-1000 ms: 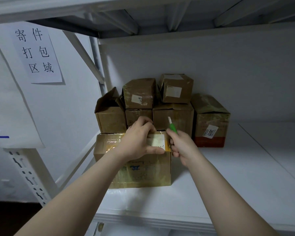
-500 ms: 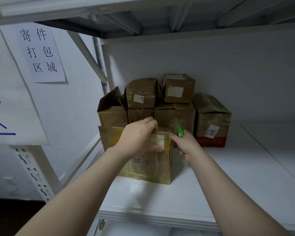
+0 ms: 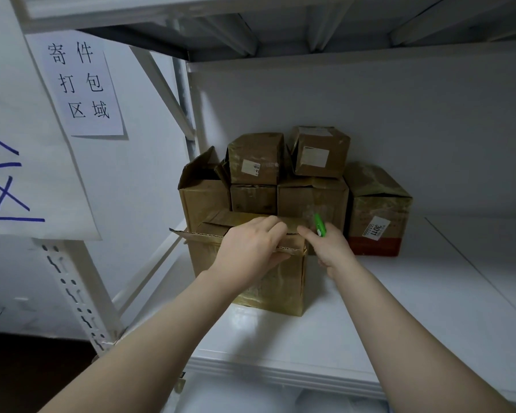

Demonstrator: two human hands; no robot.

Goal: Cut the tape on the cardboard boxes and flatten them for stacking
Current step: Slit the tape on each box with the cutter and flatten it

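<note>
Fingers of left hand grip box flap from above.

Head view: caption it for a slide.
Left hand grips the front cardboard box's open flap; right hand holds a green cutter.

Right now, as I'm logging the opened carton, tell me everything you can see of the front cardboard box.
The front cardboard box is brown corrugated card with glossy taped sides. It stands on the white shelf before the stacked boxes. Its top is open, the near flap raised, fluted edge showing. The left hand grips that flap; the right hand, holding a green cutter, is beside its top right corner.
</note>
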